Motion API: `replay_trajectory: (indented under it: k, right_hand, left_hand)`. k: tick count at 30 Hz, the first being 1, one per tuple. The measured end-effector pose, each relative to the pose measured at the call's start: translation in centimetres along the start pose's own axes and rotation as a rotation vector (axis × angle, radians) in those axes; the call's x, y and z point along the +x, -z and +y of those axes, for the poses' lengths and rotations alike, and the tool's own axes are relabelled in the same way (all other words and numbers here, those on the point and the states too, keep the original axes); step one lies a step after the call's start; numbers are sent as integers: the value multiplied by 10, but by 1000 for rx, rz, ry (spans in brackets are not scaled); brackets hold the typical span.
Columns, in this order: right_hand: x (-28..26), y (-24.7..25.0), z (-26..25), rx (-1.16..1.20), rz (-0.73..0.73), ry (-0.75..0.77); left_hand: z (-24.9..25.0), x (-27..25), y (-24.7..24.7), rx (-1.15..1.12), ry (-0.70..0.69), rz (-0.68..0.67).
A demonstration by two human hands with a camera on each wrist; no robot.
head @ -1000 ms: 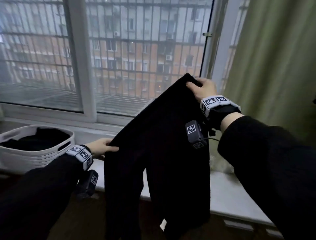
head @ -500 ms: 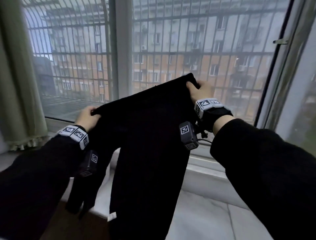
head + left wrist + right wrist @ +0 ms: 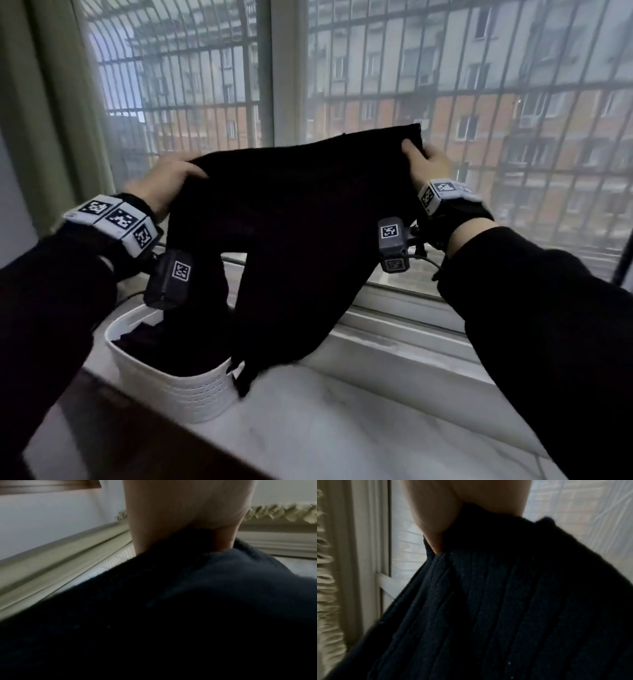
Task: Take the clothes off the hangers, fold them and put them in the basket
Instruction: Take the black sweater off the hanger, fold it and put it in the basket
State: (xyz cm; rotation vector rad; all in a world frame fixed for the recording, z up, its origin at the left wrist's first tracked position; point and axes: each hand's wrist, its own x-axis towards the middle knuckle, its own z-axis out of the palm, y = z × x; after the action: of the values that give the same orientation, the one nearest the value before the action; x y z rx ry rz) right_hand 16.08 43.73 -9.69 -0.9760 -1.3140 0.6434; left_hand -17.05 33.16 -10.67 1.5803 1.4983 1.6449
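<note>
A black ribbed knit garment (image 3: 294, 222) hangs spread between my two hands in front of the window. My left hand (image 3: 171, 180) grips its left top corner, and my right hand (image 3: 426, 161) pinches the right top corner. Its lower ends drape down over the white basket (image 3: 178, 390) on the sill, which holds other dark clothes. In the left wrist view my palm (image 3: 180, 507) sits above the dark cloth (image 3: 171, 615). The right wrist view shows my palm (image 3: 453, 507) clamped on the ribbed garment (image 3: 505, 601). No hanger is in view.
The white marble windowsill (image 3: 359, 428) stretches to the right of the basket. A barred window (image 3: 445, 85) stands behind it, with a greenish curtain (image 3: 44, 102) at the left. A dark wooden edge (image 3: 120, 428) runs along the sill's near side.
Both hands carried the garment leftward to above the basket. My left hand rose from the garment's lower edge to its top corner, so the cloth now hangs spread level.
</note>
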Motion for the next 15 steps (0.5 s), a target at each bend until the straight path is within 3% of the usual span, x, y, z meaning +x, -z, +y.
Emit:
replay_trajectory:
  k: [4,10,15]
  right_hand:
    - [-22,35,62,-29,-26,-137]
    - [-80,134,147,-108,25,-326]
    - [-117,227,201,-604,-182,-414]
  left_hand:
    - [-25,-42,-60,65,128,-239]
    - [-63,-104,-152,108,356,-460]
    - [-86,-158,-239,226,455,-613]
